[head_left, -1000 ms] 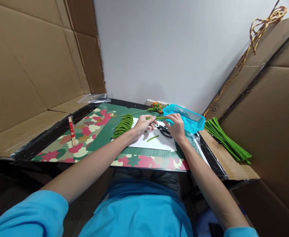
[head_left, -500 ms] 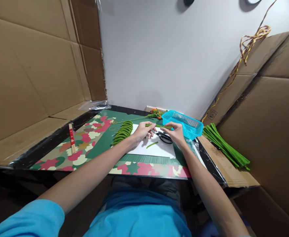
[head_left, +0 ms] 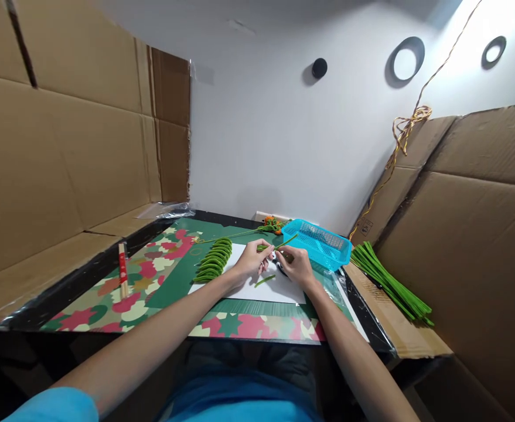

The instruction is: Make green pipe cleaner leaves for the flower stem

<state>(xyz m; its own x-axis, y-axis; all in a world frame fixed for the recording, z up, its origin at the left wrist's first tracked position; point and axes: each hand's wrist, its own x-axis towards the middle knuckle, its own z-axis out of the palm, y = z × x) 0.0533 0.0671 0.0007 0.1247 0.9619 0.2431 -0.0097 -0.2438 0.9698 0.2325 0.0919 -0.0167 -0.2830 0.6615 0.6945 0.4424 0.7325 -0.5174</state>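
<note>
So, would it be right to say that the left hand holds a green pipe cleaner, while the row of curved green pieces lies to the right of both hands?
Not quite: the row of curved green pieces lies to the left of both hands, as the head view shows. The left hand does hold a green pipe cleaner.

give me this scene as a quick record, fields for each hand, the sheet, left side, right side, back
left hand: left hand pinching a green strip
right hand: right hand, fingers on the same strip
sheet: white sheet under both hands, with a loose green piece and black-handled scissors, partly hidden
left side: row of curved green pieces; farther left, sticks in a red wrapper
right side: bundle of green stems on cardboard
back: orange flowers beside a blue basket
</note>
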